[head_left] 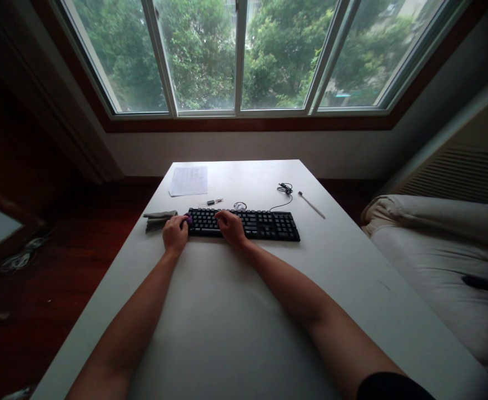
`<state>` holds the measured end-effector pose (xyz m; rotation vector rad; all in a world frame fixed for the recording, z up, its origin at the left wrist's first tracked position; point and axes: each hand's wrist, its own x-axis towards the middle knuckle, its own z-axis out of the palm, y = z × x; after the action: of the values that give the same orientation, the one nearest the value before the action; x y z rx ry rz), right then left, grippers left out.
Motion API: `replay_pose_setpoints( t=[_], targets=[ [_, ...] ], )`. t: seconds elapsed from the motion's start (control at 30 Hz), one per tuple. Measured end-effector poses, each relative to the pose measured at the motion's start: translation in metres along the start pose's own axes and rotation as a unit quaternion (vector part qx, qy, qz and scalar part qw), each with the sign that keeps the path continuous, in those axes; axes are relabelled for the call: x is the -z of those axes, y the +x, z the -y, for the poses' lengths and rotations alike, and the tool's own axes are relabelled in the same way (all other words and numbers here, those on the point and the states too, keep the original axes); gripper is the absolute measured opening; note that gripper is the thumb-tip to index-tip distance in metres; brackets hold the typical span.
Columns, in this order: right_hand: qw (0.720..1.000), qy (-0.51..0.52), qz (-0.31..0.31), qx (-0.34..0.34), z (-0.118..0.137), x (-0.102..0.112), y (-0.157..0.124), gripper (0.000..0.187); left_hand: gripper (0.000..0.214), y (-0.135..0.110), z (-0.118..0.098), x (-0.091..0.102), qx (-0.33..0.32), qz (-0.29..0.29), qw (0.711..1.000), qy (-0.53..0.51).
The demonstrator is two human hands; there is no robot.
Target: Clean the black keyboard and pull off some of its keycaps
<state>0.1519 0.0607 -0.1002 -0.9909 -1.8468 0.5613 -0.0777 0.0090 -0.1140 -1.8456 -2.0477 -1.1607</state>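
Note:
A black full-size keyboard [250, 223] lies across the white table. My left hand [175, 233] is at its left end, fingers bent around a small purple lump [189, 219] that touches the keyboard's edge; its exact kind is unclear. Over the middle keys rests my right hand [230, 226], with its fingers curled in and the thumb close to them. Whatever those fingertips may hold is hidden. Just left of my left hand is a folded grey cloth [156, 219], partly covered by that hand.
Behind the keyboard lie a small dark tool with metal prongs [214, 201], a clear ring-like item [240, 206] and a coiled black cable [285, 189]. A thin brush-like stick [312, 205] is to the right. Printed paper [189, 181] lies at the far left of the table [227, 311].

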Motion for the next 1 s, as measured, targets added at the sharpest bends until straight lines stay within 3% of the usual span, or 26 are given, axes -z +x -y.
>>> replay_pose_setpoints(
  t=[0.6,1.0],
  targets=[
    [1.000,0.005,0.000,0.012,0.001,-0.001,-0.001,0.022,0.025,-0.004,-0.016,0.002,-0.056,0.042,0.998,0.005],
    [1.000,0.009,-0.001,0.013,-0.002,-0.001,0.001,0.022,0.024,0.006,-0.043,-0.009,-0.096,0.106,0.989,-0.037]
  ],
)
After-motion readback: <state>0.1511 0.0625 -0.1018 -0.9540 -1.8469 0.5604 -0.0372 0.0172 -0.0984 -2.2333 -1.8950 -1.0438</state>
